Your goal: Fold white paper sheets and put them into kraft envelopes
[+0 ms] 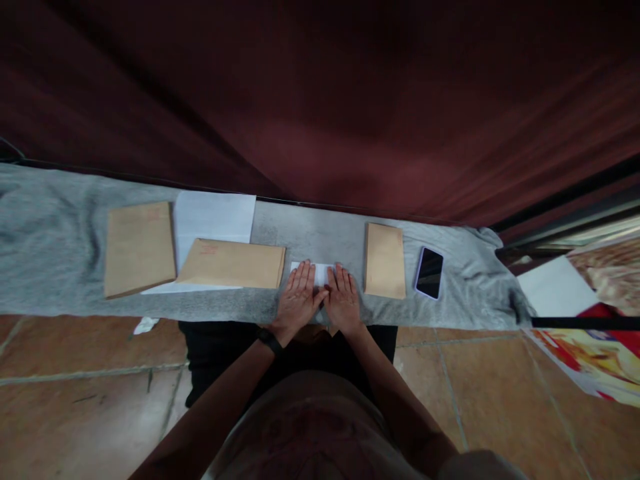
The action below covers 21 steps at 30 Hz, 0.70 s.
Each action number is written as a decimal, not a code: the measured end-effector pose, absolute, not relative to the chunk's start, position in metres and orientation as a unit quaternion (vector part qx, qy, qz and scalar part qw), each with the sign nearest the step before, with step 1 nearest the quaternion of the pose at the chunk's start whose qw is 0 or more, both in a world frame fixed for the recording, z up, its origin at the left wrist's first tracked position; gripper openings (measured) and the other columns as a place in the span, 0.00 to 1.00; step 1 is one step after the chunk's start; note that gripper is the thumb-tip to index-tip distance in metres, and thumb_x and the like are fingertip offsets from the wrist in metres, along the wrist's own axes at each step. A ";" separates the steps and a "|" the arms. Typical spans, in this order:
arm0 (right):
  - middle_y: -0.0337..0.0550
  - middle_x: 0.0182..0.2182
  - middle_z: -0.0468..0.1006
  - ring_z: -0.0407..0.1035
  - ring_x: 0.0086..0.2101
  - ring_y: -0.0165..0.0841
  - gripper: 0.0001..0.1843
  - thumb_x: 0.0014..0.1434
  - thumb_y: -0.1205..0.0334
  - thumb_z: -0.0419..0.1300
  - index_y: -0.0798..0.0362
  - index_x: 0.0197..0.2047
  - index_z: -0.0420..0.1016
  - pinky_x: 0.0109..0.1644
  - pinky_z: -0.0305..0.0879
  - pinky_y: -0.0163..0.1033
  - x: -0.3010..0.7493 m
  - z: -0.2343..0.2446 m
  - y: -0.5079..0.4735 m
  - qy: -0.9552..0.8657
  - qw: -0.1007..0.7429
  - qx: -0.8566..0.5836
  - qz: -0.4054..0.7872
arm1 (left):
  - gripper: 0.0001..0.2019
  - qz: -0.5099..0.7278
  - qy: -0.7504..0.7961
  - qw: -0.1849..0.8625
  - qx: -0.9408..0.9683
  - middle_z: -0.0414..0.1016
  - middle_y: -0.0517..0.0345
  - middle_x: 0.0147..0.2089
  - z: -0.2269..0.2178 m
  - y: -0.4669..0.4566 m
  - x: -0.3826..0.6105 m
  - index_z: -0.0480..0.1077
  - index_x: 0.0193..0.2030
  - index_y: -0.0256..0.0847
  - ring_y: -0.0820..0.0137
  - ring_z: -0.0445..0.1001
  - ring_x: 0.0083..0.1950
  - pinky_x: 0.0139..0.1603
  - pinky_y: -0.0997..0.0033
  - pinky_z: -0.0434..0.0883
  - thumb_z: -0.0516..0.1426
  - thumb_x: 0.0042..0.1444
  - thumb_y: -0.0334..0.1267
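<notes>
A small white piece of paper point(324, 275), seemingly folded, lies on the grey cloth in front of me, mostly covered by my hands. My left hand point(299, 301) rests flat on its left part, fingers stretched forward. Flat on the right part lies my right hand point(343, 300), its thumb meeting the left thumb. Left of my hands is a stack of brown envelopes point(233, 263) with red print, on top of white paper sheets point(215, 217). To the right sits another stack of brown envelopes point(385, 260).
A larger brown envelope stack point(140, 250) lies at the far left. A phone point(429, 273) is on the right of the grey cloth point(470, 280). Dark red curtain point(320, 113) hangs behind the narrow surface. Printed paper point(595, 360) is at the right edge, above the tiled floor point(480, 387).
</notes>
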State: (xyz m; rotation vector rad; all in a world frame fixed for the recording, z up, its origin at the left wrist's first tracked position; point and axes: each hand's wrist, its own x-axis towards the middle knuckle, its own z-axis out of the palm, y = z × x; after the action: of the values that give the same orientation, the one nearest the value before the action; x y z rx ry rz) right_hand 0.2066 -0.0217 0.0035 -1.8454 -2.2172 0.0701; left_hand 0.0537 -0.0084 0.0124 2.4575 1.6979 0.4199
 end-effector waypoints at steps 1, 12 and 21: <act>0.59 0.75 0.55 0.51 0.73 0.46 0.31 0.75 0.60 0.48 0.60 0.76 0.56 0.75 0.49 0.57 0.208 0.003 -0.022 -0.761 0.130 -0.635 0.023 | 0.36 0.139 0.565 0.062 0.811 0.51 0.33 0.79 0.013 -0.009 0.053 0.51 0.77 0.23 0.54 0.47 0.81 0.79 0.48 0.53 0.44 0.73 0.51; 0.61 0.74 0.58 0.55 0.72 0.47 0.32 0.76 0.56 0.46 0.66 0.75 0.57 0.75 0.51 0.56 0.220 0.002 -0.024 -0.756 0.148 -0.637 0.018 | 0.33 0.129 0.567 0.064 0.811 0.50 0.35 0.79 0.012 -0.010 0.051 0.53 0.76 0.25 0.54 0.47 0.81 0.79 0.48 0.52 0.45 0.72 0.45; 0.60 0.74 0.58 0.53 0.72 0.45 0.30 0.75 0.61 0.47 0.64 0.76 0.56 0.75 0.49 0.57 0.213 0.015 -0.020 -0.762 0.129 -0.634 0.039 | 0.33 0.135 0.558 0.074 0.815 0.49 0.33 0.80 0.014 -0.011 0.049 0.54 0.76 0.25 0.53 0.46 0.81 0.79 0.46 0.52 0.47 0.71 0.45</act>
State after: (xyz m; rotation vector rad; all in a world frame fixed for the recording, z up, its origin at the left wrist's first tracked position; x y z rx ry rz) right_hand 0.2134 -0.0195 0.0149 -1.8426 -2.2139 0.1147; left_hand 0.0489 -0.0108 0.0140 2.4477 1.6752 0.4057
